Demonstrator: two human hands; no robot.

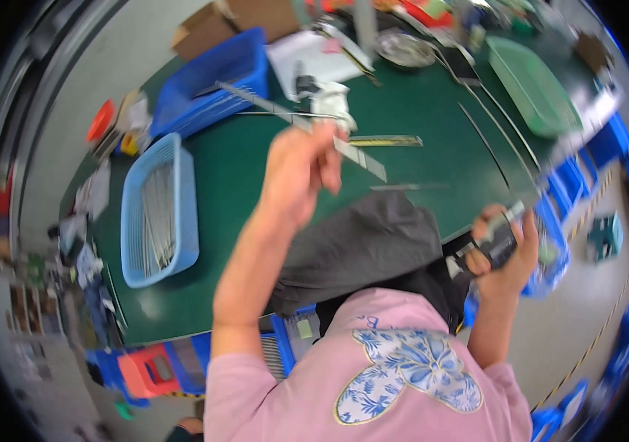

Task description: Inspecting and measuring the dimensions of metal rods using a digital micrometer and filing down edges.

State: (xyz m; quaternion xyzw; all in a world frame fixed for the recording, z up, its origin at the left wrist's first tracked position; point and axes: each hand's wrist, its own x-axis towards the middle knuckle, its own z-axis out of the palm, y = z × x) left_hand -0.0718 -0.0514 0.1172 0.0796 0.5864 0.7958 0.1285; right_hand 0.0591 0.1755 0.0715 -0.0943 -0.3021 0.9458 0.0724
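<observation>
My left hand (pixel 301 173) is closed on a long, thin, flat metal strip (pixel 362 160), raised over the green table. The strip slants from near the dark blue bin down toward the table's middle. At the right, beyond the near edge of the table, my right hand (pixel 507 258) grips a dark handheld tool (pixel 497 239) with silvery ends; blur hides its exact kind. A yellowish ruler-like strip (pixel 388 141) lies on the table just past my left hand. Close by is a white cloth or glove (pixel 333 103). Dark grey fabric (pixel 366 239) covers my lap.
A light blue basket (pixel 189 214) of thin metal rods stands at the left. Behind it sits a dark blue bin (pixel 252 55). A pale green tray (pixel 528 81), a metal bowl (pixel 406 50) and a phone (pixel 459 66) are at the far right. Below is a red stool (pixel 138 368).
</observation>
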